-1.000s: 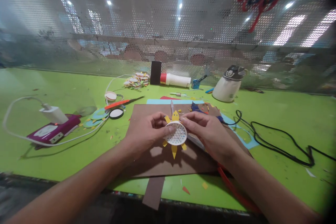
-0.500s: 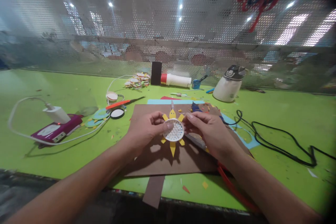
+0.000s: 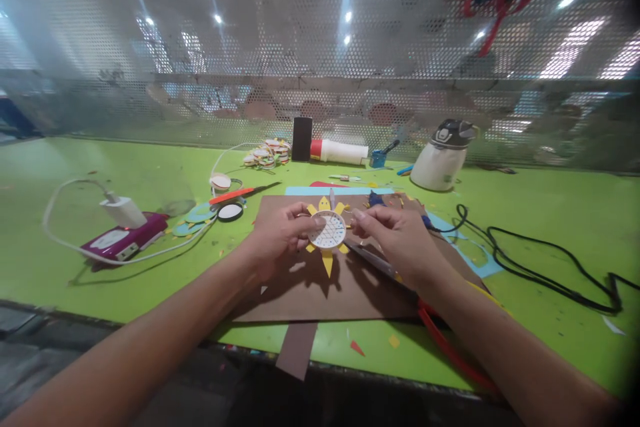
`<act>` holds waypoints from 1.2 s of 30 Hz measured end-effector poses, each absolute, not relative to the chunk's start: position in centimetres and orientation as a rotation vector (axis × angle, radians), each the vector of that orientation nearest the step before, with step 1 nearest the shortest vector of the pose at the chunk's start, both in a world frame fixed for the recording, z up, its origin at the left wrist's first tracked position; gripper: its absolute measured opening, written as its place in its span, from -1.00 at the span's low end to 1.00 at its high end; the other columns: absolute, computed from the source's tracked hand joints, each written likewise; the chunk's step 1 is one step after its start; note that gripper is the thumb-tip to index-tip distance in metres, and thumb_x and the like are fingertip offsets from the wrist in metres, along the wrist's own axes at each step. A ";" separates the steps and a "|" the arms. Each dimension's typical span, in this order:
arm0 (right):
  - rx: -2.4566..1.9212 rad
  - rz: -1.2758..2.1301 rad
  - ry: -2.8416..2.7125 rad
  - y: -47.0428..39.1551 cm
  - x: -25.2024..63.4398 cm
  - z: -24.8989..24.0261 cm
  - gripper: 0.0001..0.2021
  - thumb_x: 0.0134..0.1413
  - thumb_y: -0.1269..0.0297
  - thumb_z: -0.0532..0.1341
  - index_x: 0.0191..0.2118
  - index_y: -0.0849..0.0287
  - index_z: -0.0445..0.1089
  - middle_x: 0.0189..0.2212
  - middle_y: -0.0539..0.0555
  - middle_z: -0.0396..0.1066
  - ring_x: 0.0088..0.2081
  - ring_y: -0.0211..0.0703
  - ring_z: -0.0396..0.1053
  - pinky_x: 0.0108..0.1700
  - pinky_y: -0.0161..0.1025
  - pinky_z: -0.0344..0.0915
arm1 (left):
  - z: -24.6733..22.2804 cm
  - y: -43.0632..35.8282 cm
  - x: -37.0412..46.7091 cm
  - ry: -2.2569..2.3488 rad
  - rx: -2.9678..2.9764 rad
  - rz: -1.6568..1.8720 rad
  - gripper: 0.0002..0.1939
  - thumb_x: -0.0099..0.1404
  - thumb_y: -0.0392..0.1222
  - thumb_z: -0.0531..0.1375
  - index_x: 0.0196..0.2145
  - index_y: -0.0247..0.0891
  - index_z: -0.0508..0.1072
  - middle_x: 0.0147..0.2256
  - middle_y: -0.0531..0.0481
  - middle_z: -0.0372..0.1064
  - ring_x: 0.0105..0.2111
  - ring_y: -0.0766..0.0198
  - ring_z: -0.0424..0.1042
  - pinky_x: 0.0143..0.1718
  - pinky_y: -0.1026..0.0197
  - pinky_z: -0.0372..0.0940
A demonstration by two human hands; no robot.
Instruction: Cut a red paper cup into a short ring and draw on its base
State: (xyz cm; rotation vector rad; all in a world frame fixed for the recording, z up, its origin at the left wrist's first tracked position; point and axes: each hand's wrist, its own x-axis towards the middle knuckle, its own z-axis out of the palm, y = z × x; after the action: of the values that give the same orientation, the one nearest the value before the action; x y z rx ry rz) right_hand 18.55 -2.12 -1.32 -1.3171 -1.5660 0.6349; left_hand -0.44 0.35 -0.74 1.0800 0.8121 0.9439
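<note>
A small paper turtle [image 3: 329, 232] has a round white shell with a dotted, lined pattern and a yellow head, legs and pointed tail. My left hand [image 3: 280, 233] pinches it at the shell's left edge, thumb on top. Just beyond the right edge, my right hand [image 3: 393, 233] is closed with thumb and forefinger pressed together; whatever they hold is too small to make out. Under the right hand lie scissors with red handles [image 3: 437, 330], blades pointing toward the turtle. Below both hands is a brown board [image 3: 295, 300].
On the green table [image 3: 185, 300] stand a purple power strip [image 3: 125, 240] with a white charger, and a white jug [image 3: 440, 160]. An orange-handled cutter [image 3: 233, 196] lies near a round black-rimmed disc [image 3: 231, 212]. A black cable [image 3: 540, 270] loops at right; stacked paper rounds [image 3: 270, 153] sit behind.
The turtle has tilted slightly and its head has shifted left against the shell. My right fingertips are a little farther from its edge. The whole view has shifted slightly.
</note>
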 end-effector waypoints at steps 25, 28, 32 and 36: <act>-1.030 1.051 -1.418 -1.9 17.9 -1.8 -0.72 -0.04 0.08 0.31 -0.34 0.24 0.47 -0.50 -0.01 0.40 -0.49 -0.32 0.29 -0.37 -0.26 0.28 | -0.5 0.3 -0.5 0.715 1.107 0.938 -0.78 0.16 -0.35 0.28 -0.20 -0.36 0.44 -0.32 -0.12 0.52 -0.40 0.25 0.51 -0.36 0.26 0.41; -1.026 1.128 -1.405 -1.9 17.9 -1.8 -0.66 -0.05 0.00 0.33 -0.37 0.24 0.46 -0.50 0.00 0.42 -0.51 -0.31 0.32 -0.40 -0.27 0.28 | -0.7 0.5 -0.5 0.736 1.077 0.943 -0.79 0.17 -0.35 0.28 -0.20 -0.35 0.46 -0.29 -0.13 0.52 -0.37 0.26 0.51 -0.31 0.26 0.42; -1.064 1.215 -1.368 -1.8 17.9 -1.9 -0.65 -0.06 0.00 0.35 -0.35 0.24 0.47 -0.51 0.02 0.45 -0.51 -0.31 0.35 -0.42 -0.29 0.28 | -1.3 1.2 -0.7 0.768 1.064 0.932 -0.78 0.17 -0.37 0.28 -0.19 -0.38 0.51 -0.19 -0.17 0.51 -0.32 0.29 0.50 -0.30 0.31 0.41; -1.101 1.260 -1.298 -1.9 17.8 -1.9 -0.69 0.01 0.11 0.36 -0.22 0.25 0.43 -0.49 0.02 0.47 -0.49 -0.30 0.41 -0.39 -0.31 0.32 | -1.8 1.8 -0.9 0.790 1.048 0.907 -0.82 0.19 -0.33 0.27 -0.21 -0.40 0.55 -0.15 -0.21 0.50 -0.30 0.26 0.49 -0.33 0.30 0.42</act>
State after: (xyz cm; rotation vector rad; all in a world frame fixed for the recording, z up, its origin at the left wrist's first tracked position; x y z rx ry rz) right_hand 17.77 -1.89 -1.88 -1.1014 -1.2983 1.2601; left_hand -0.88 1.76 -1.76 1.0483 0.7901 0.9072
